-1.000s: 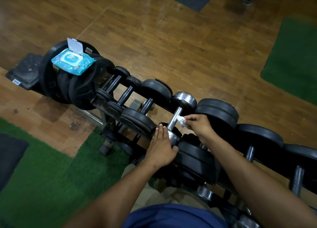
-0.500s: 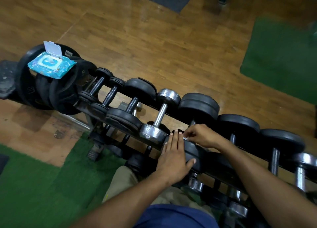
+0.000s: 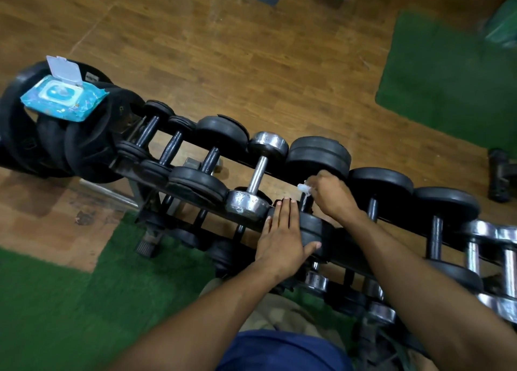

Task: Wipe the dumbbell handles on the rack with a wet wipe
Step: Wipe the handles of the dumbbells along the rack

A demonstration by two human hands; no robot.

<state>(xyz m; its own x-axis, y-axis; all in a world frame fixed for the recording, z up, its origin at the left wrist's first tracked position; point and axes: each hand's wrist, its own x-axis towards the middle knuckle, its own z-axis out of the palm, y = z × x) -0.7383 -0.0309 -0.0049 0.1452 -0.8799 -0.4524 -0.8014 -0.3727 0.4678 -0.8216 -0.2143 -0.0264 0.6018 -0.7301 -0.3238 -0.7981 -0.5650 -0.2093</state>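
R hand (image 3: 330, 194) gripping wipe (image 3: 303, 188), dumbbell handle (image 3: 305, 203)

A dumbbell rack (image 3: 201, 203) ran diagonally from the left of the frame to the lower right. At centre, the left hand (image 3: 282, 238) lay flat, fingers straight, on the near head of a black dumbbell (image 3: 317, 158). The right hand (image 3: 331, 193) gripped a white wet wipe (image 3: 303, 188) around its handle. At upper left, an open blue wipes pack (image 3: 63, 95) sat on stacked weight plates (image 3: 84, 152).
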